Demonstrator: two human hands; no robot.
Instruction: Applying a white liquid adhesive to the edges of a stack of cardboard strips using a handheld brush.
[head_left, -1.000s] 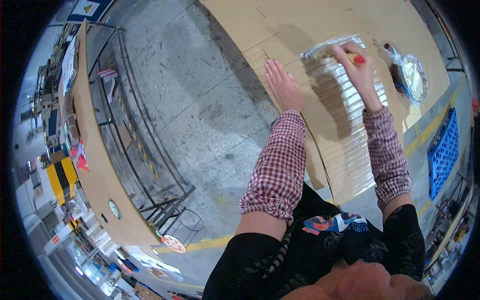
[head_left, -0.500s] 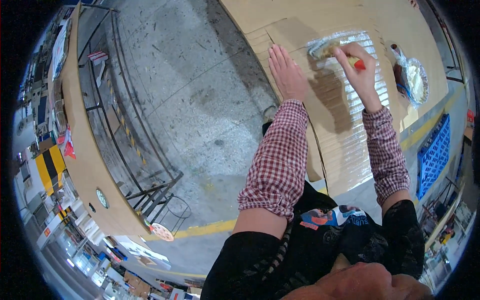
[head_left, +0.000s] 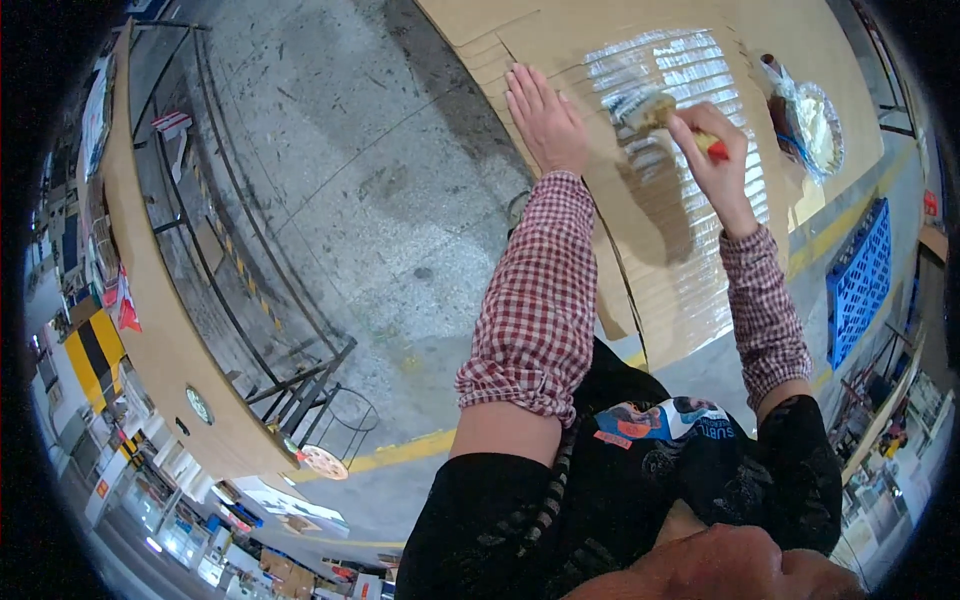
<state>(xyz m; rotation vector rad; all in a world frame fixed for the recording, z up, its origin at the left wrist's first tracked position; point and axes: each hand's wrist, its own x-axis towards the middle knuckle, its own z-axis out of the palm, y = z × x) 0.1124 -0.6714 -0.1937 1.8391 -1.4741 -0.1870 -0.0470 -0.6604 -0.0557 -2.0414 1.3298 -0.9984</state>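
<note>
Two hands on the cardboard sheet (head_left: 640, 250).
Left hand (head_left: 545, 120) lies flat and released; right hand (head_left: 712, 150) grasps a brush (head_left: 650, 105).

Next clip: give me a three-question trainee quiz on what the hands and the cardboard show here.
1. True or false: the left hand lies flat, palm down, on the cardboard.
2. What does the right hand hold? A) a brush with a red handle B) a knife C) a tape roll
3. Fill in: the shiny wet stripes lie on the cardboard in front of the ______ hand.

Key: 1 true. 2 A: the brush has its bristles on the cardboard. 3 right.
</note>
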